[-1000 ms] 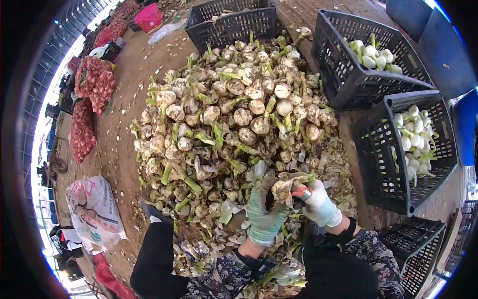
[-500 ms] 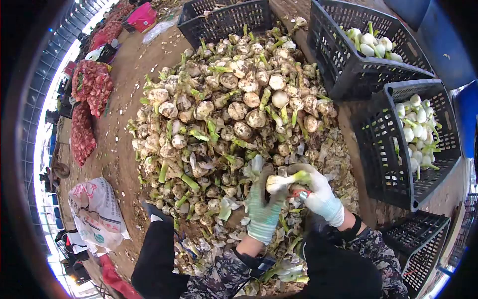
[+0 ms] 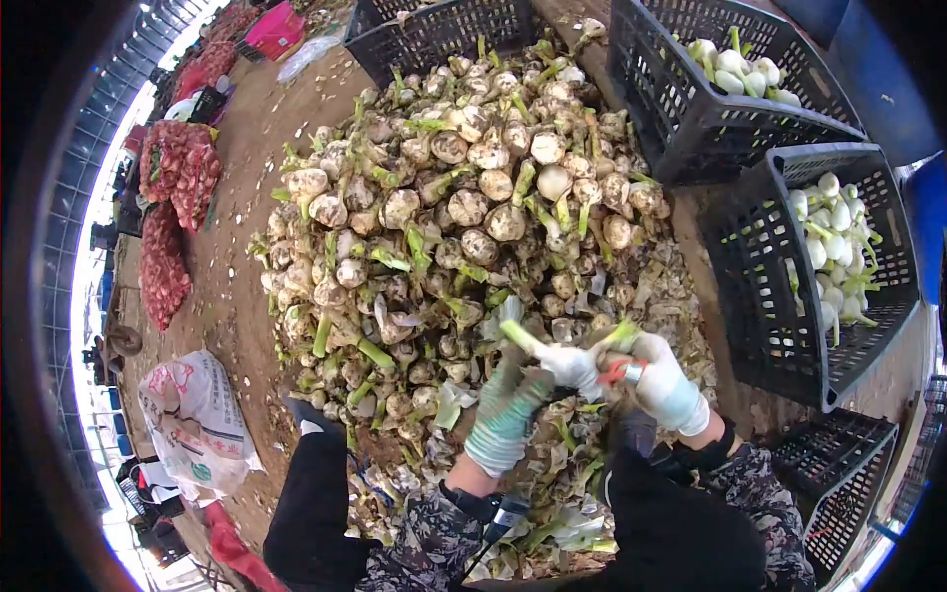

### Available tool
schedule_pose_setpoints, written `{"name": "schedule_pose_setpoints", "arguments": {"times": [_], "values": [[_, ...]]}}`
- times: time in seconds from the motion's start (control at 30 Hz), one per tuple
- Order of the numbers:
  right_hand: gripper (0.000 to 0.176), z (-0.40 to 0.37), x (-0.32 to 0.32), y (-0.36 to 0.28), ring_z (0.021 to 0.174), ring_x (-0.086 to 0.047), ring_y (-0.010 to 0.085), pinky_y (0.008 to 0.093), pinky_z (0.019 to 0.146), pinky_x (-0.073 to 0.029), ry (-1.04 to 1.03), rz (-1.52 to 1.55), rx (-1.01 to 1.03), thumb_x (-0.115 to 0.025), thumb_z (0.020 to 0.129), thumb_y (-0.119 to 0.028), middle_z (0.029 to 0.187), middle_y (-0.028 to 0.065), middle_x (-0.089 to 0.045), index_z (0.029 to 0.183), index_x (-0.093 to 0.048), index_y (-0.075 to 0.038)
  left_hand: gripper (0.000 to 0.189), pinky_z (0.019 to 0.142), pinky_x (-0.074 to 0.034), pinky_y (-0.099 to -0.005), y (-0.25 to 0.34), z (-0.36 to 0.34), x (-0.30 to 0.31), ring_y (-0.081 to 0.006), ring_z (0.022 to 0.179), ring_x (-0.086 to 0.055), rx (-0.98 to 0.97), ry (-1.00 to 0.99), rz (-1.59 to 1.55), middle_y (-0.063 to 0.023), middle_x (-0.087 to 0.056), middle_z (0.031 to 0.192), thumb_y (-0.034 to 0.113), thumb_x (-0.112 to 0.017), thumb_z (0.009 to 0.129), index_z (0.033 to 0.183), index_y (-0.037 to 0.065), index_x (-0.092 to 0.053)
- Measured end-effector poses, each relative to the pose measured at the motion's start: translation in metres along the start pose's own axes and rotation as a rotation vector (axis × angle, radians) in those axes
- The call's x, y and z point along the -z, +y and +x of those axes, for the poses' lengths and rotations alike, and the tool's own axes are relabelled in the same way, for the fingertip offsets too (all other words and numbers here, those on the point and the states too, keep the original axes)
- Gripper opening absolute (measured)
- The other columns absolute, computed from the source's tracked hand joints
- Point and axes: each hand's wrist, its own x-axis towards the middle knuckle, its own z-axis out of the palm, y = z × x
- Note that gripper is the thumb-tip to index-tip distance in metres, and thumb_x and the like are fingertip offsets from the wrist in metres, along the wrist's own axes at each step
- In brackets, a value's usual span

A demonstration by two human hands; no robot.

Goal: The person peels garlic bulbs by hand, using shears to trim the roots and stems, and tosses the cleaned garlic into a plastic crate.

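Observation:
My left hand point(image 3: 505, 412), in a green knit glove, grips a pale onion bulb point(image 3: 570, 363) whose green stalk points up and left. My right hand point(image 3: 666, 388), in a white glove, holds a red-handled tool point(image 3: 621, 372) pressed against the bulb's right side. Both hands hover over the near edge of a big heap of dirty, unpeeled onions point(image 3: 464, 207) with green stalks. Loose peelings point(image 3: 552, 464) lie around my knees.
Black plastic crates stand to the right: one with clean white onions point(image 3: 824, 257), another behind it point(image 3: 730, 79), one at the far end of the heap point(image 3: 444, 35), one at lower right point(image 3: 838, 474). Red mesh sacks point(image 3: 173, 187) and a white bag point(image 3: 192, 414) lie on the dirt at left.
The bulb has turned in my hands, its stalk now pointing up-left, and it looks cleaner and whiter. Both hands shifted slightly right and the view tilted a little.

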Motion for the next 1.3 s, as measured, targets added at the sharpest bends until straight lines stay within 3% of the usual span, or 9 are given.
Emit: {"name": "schedule_pose_setpoints", "arguments": {"times": [0.2,0.23,0.33,0.47,0.53,0.57,0.67,0.93,1.3], "values": [[0.009,0.004,0.005,0.005,0.076,-0.058,0.0205,0.0323,0.071,-0.047,-0.023,-0.182,0.328,-0.052,0.079,0.001,0.081,0.0076,-0.059,0.087,-0.056,-0.001,0.044,0.077,-0.047,-0.0267,0.018,-0.015,-0.010,-0.0155,0.086,-0.057,0.092,-0.116,-0.196,-0.0065,-0.059,0.099,0.013,-0.066,0.077,0.115,0.000,-0.049],[0.012,0.016,0.021,-0.008,0.075,-0.059,0.0230,0.0326,0.071,-0.048,0.065,-0.919,0.731,-0.052,0.075,0.003,0.078,0.0090,-0.059,0.084,-0.057,-0.003,0.045,0.077,-0.047,-0.0269,0.022,-0.020,-0.011,-0.0160,0.086,-0.057,0.138,-0.199,-0.254,-0.0065,-0.059,0.098,0.012,-0.066,0.077,0.117,0.000,-0.048],[0.030,0.023,0.039,0.010,0.081,-0.061,0.0254,0.0330,0.075,-0.048,0.054,-0.288,0.233,-0.053,0.068,0.001,0.084,0.0136,-0.062,0.098,-0.058,-0.001,0.054,0.080,-0.046,-0.0281,0.035,-0.022,-0.015,-0.0168,0.088,-0.057,0.125,-0.243,-0.219,-0.0068,-0.058,0.100,0.013,-0.067,0.076,0.122,0.001,-0.044],[0.044,0.004,0.015,0.055,0.090,-0.060,0.0245,0.0312,0.078,-0.047,-0.372,-1.340,0.091,-0.063,0.069,-0.016,0.101,0.0161,-0.061,0.111,-0.056,-0.007,0.064,0.090,-0.041,-0.0312,0.026,-0.009,0.003,-0.0177,0.105,-0.050,-0.043,-0.227,0.250,-0.0082,-0.050,0.118,0.000,-0.066,0.072,0.129,0.003,-0.036],[0.039,0.010,0.025,0.035,0.078,-0.062,0.0245,0.0317,0.071,-0.049,-0.241,-1.075,-0.275,-0.058,0.079,-0.021,0.104,0.0144,-0.060,0.116,-0.052,-0.008,0.064,0.091,-0.040,-0.0314,0.015,-0.005,0.012,-0.0182,0.106,-0.049,-0.100,-0.228,0.311,-0.0083,-0.050,0.117,-0.002,-0.065,0.072,0.129,0.003,-0.037],[0.041,0.013,0.027,0.029,0.075,-0.063,0.0221,0.0305,0.068,-0.049,-0.211,-1.009,0.051,-0.060,0.080,-0.025,0.097,0.0111,-0.062,0.114,-0.051,-0.004,0.064,0.092,-0.039,-0.0316,0.014,-0.004,0.015,-0.0187,0.107,-0.049,-0.163,-0.241,0.377,-0.0083,-0.050,0.116,-0.004,-0.065,0.071,0.128,0.003,-0.037],[0.042,0.016,0.015,0.024,0.084,-0.056,0.0145,0.0257,0.075,-0.045,-0.170,-0.153,-0.063,-0.063,0.080,-0.025,0.093,0.0108,-0.058,0.105,-0.046,0.005,0.060,0.093,-0.039,-0.0311,0.014,-0.003,0.003,-0.0186,0.106,-0.049,-0.166,-0.195,0.454,-0.0084,-0.051,0.116,-0.004,-0.064,0.072,0.126,0.002,-0.039],[0.063,0.013,0.022,0.026,0.082,-0.052,0.0157,0.0250,0.077,-0.041,-0.131,-0.082,-0.114,-0.067,0.074,-0.042,0.088,0.0055,-0.053,0.106,-0.046,0.008,0.062,0.088,-0.043,-0.0303,0.015,-0.008,-0.001,-0.0165,0.102,-0.052,0.014,-0.159,0.321,-0.0067,-0.052,0.112,-0.002,-0.072,0.066,0.121,0.001,-0.044],[0.029,0.002,-0.011,0.009,0.070,-0.058,0.0211,0.0313,0.066,-0.046,-0.027,-0.660,0.062,-0.068,0.071,-0.018,0.079,0.0152,-0.059,0.090,-0.057,0.001,0.064,0.091,-0.041,-0.0312,0.014,-0.009,0.003,-0.0159,0.102,-0.051,-0.027,-0.147,0.504,-0.0078,-0.052,0.114,0.001,-0.074,0.065,0.121,0.000,-0.043]]}}
